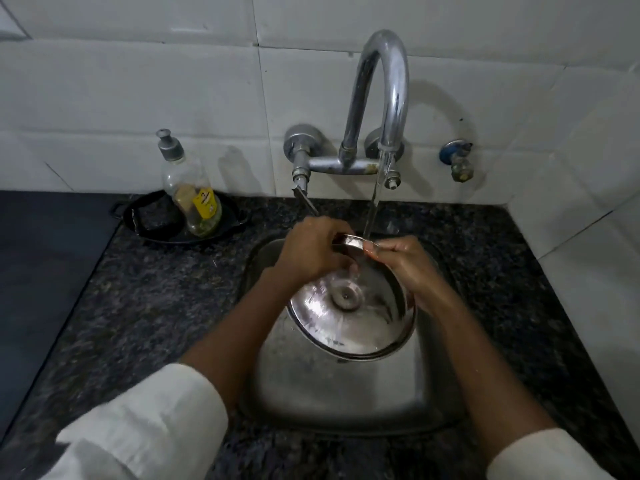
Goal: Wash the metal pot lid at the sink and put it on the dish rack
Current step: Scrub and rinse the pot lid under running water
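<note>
Slippage is your main worry here: the metal pot lid (pixel 349 317) is wet, tilted with its far edge raised into the stream, and you grip it only at that far rim. Your left hand (pixel 311 252) is curled over the rim on the left, and your right hand (pixel 407 263) pinches the rim on the right, both closed on the lid, with the knob (pixel 346 296) facing you. Water from the faucet (pixel 381 98) strikes the rim just between your hands, so spray can run down your wrists toward the white sleeves (pixel 145 420) and out onto the granite counter (pixel 145 306). If your hold loosens, the lid will likely drop into the steel sink (pixel 346 396) below it and clatter against the wall. The basin is narrow, and the lid nearly spans it from left to right, so turning it flat leaves little margin at the sides; there is more room toward the near end. The faucet's lever (pixel 304 195) hangs close behind your left hand and could be knocked if you lift. A soap bottle (pixel 188 188) stands in a black pan (pixel 180 220) at the far left, well apart. No dish rack shows, so I cannot tell which way you must carry the lid.
</note>
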